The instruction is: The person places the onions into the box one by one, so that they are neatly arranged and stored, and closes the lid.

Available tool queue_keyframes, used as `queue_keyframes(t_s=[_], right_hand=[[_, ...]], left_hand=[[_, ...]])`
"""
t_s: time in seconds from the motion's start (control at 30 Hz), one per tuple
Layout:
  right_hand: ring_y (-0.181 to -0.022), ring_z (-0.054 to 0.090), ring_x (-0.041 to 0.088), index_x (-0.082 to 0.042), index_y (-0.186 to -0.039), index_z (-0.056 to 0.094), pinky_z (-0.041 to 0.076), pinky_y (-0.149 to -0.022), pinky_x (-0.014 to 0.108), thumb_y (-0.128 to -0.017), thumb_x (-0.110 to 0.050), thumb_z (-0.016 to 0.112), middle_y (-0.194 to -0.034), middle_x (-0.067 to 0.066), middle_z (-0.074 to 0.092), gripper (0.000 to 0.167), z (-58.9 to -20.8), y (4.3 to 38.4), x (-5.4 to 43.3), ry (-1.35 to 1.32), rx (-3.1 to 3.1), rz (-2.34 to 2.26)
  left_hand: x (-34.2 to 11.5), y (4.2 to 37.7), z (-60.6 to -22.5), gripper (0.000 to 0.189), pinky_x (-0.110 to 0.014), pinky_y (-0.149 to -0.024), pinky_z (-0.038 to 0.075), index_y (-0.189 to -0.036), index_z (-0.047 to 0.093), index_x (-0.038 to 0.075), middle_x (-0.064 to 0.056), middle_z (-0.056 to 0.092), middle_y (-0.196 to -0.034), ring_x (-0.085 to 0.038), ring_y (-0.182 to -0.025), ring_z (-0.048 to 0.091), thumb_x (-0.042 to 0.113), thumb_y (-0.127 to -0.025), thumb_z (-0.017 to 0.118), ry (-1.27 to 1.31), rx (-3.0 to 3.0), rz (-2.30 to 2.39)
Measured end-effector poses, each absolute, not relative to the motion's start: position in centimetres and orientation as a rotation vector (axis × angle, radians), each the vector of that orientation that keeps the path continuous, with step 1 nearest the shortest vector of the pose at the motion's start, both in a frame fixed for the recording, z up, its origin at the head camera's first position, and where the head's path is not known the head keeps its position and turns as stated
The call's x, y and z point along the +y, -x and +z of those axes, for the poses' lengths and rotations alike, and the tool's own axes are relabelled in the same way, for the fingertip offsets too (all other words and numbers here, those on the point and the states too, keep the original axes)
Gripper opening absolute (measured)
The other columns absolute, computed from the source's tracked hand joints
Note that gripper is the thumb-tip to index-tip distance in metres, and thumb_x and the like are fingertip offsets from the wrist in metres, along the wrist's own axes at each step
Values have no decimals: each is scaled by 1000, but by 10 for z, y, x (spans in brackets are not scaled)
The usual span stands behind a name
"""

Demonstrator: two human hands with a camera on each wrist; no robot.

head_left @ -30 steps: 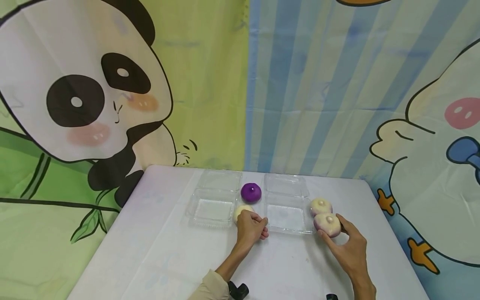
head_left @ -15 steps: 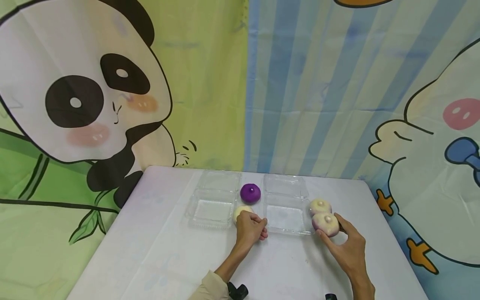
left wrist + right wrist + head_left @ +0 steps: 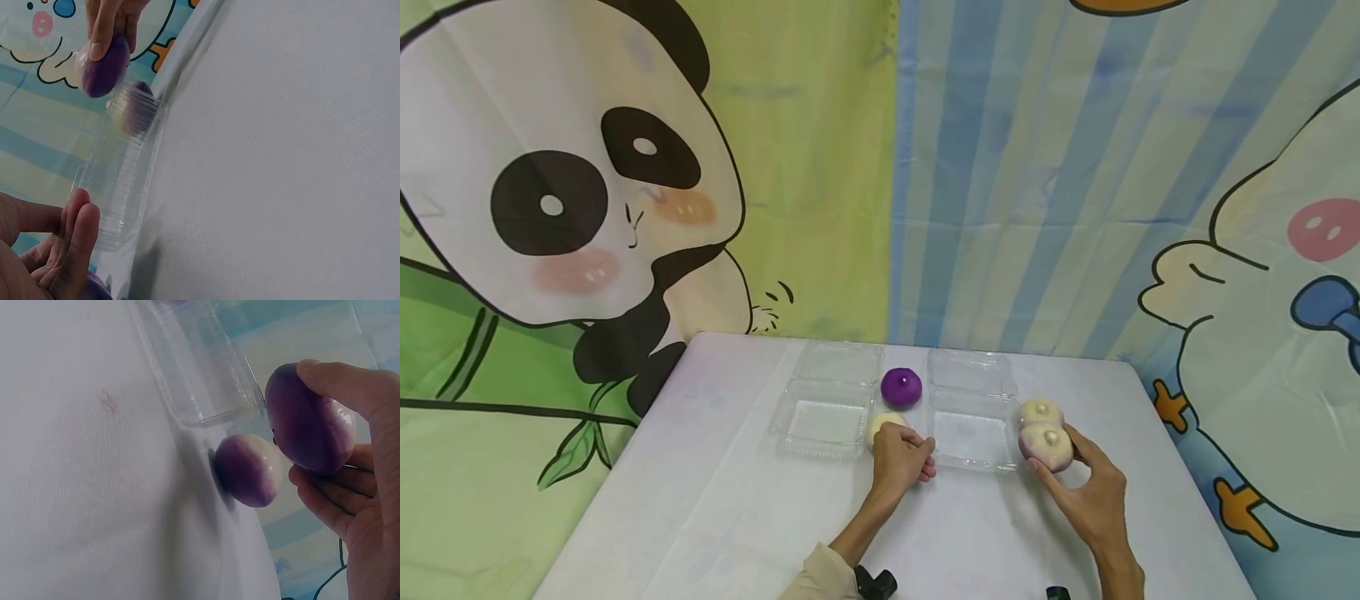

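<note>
My right hand [image 3: 1096, 492] holds a white-and-purple onion [image 3: 1047, 447] between thumb and fingers, raised off the table. In the right wrist view this onion [image 3: 309, 422] shows its smooth purple underside. A second white-and-purple onion [image 3: 247, 470] stands on the table just past it, beside the right clear plastic clamshell box [image 3: 974, 427]. My left hand [image 3: 901, 454] is at the gap between the two boxes, fingers loosely bent with nothing between them. It partly hides a pale onion [image 3: 883, 425]. Behind that sits a dark purple onion [image 3: 901, 387].
A left clear clamshell box [image 3: 827, 417] lies with its lid opened back, like the right one. Both stand on the white table [image 3: 715, 500], toward its far edge. A cartoon curtain [image 3: 820, 167] hangs right behind the table.
My right hand has shifted slightly left with the onion, toward the right box. The left hand, the boxes and the other onions stay as they were.
</note>
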State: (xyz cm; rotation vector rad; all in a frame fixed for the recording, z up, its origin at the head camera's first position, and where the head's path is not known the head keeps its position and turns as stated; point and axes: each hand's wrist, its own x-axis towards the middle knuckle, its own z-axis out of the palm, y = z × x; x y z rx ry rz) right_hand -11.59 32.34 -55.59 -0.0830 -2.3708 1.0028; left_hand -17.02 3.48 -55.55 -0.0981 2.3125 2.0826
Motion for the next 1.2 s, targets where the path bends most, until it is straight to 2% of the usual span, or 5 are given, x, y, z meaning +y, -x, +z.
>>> queue_keyframes(t_s=[0.1, 0.2, 0.47, 0.7, 1.2], right_hand=[[-114, 58, -15, 1, -143, 68, 38, -99, -3, -73, -14, 102, -134, 22, 76, 79, -556, 117, 322, 54, -2346, 1021], [-113, 52, -21, 1, -143, 68, 37, -100, -3, -73, -12, 102, -134, 23, 76, 79, -556, 119, 320, 44, -2342, 1033], [-114, 56, -15, 1, -146, 65, 36, -102, -4, -75, -15, 102, -137, 22, 74, 82, -556, 121, 317, 50, -2383, 1023], [-113, 54, -18, 4, -143, 67, 38, -100, -3, -73, -12, 101, -131, 23, 76, 80, -555, 123, 316, 9, -2357, 1034], [-113, 56, -17, 3, -142, 68, 41, -99, -2, -73, -12, 102, -130, 21, 77, 79, -555, 125, 311, -12, -2369, 1039]], left_hand=[[35, 171, -554, 20, -34, -44, 62, -76, 73, -4, -10, 73, -58, -11, -43, 68, 1, -95, 78, 100, 2307, 2084], [35, 171, -554, 20, -34, -44, 62, -76, 73, -3, -9, 73, -58, -11, -43, 68, 1, -95, 78, 105, 2306, 2080], [35, 170, -555, 20, -33, -44, 62, -76, 73, -3, -9, 73, -58, -11, -43, 68, 1, -95, 78, 97, 2312, 2076], [35, 170, -554, 20, -34, -44, 62, -75, 73, -3, -8, 73, -57, -11, -42, 68, 1, -94, 78, 111, 2304, 2082], [36, 170, -555, 20, -34, -44, 62, -75, 73, -3, -9, 73, -58, -13, -43, 68, 1, -95, 78, 125, 2300, 2082]])
